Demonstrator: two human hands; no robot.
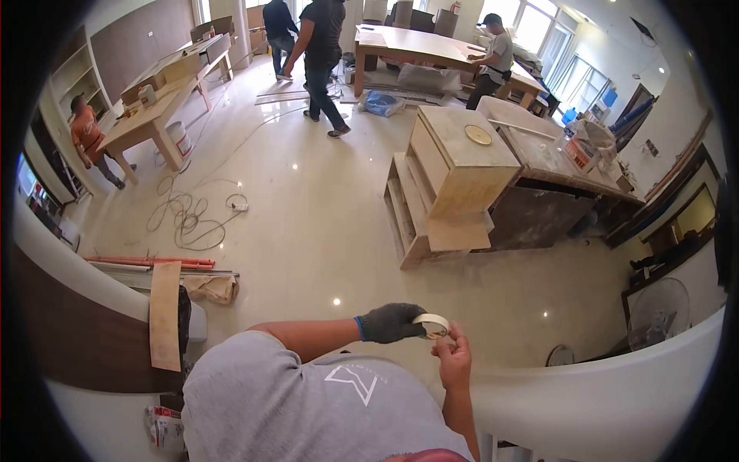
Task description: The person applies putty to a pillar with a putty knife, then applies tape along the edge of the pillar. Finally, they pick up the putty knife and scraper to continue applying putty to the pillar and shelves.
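In the head view, my left hand [391,323] wears a dark grey glove with a blue cuff edge. Its fingers are closed on a roll of cream tape [436,320], held above the floor in front of my grey shirt. My bare right hand [454,356] is at the roll's near right side, thumb and fingertips pinched together at its edge. Whether a loose tape end lies between those fingertips is too small to make out.
A wooden cabinet [469,162] and a dusty worktable [531,150] stand ahead right. Cables [188,215] lie on the floor at left, near a long workbench [146,115]. A curved white ledge [554,396] runs close on my right. Several people work or walk farther back.
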